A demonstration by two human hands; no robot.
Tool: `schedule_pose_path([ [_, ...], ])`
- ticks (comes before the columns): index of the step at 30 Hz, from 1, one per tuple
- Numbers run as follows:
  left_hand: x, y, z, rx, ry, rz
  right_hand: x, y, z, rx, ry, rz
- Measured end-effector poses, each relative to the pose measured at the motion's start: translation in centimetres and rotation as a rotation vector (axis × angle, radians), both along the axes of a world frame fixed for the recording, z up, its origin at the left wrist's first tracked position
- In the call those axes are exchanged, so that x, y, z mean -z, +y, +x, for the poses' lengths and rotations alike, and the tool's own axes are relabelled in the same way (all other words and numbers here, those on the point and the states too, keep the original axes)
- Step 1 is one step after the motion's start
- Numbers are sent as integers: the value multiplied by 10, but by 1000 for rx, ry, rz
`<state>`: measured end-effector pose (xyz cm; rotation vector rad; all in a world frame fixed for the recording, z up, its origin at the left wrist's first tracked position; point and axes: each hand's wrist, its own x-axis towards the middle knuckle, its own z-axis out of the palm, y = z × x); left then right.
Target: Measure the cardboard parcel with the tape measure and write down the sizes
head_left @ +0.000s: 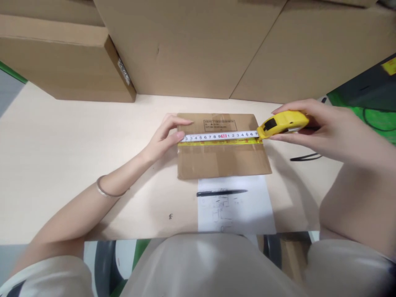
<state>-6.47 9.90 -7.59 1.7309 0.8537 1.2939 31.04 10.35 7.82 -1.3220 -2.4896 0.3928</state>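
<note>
A small taped cardboard box [222, 161] with a printed label lies flat on the table in front of me. Across its top runs the white and yellow blade of a tape measure [283, 123], pulled out from left to right. My right hand [318, 123] grips the yellow case at the box's right edge. At the left edge, my left hand [165, 134] pinches the blade's end between thumb and forefinger, against the box. A black strap [305, 157] hangs below the right hand.
Partly under the box's near side is a white sheet of paper [236, 216] with drawn lines. A black pen [221, 192] rests on it. Large cardboard boxes [192, 49] stand along the back, with another box [68, 62] at the left. The table edge is close to my body.
</note>
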Motion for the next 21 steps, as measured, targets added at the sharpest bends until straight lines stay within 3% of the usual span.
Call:
schedule_pose_path([
  [4,-4,-1,1,-9,26,15,3,11,-22,-82,153,-91],
  [10,4,4,3,-69,-19,22,26,12,-118,-406,182,0],
  [12,-3,4,2,-66,-19,1,26,11,-137,-485,188,50],
  [15,-36,-12,5,-224,173,50,12,7,-128,-609,227,49],
  [17,-68,-36,14,-404,394,226,-3,1,-105,-642,253,-19],
  [19,-94,-67,31,-388,581,402,-16,-7,-78,-636,203,-97],
  [21,-107,-97,54,-235,683,592,-23,-16,-57,-665,115,-150],
])
